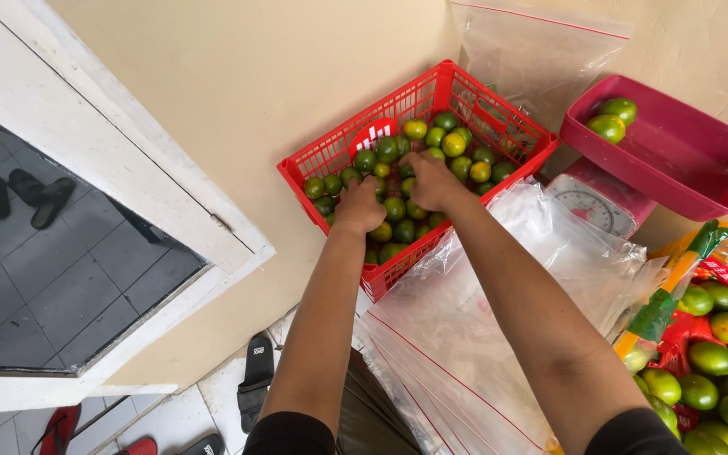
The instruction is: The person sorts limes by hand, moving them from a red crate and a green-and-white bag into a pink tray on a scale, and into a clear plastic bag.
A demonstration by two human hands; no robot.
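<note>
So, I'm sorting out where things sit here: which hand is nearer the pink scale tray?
Right. The right hand is in the red basket on the side toward the pink tray; the left hand is farther away.

Bare forearms and bare hands, left (359, 207) and right (431, 181); short black sleeves (290, 433) ending above the elbows.

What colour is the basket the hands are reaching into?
Red, a mesh-sided basket; seen in the head view.
</note>
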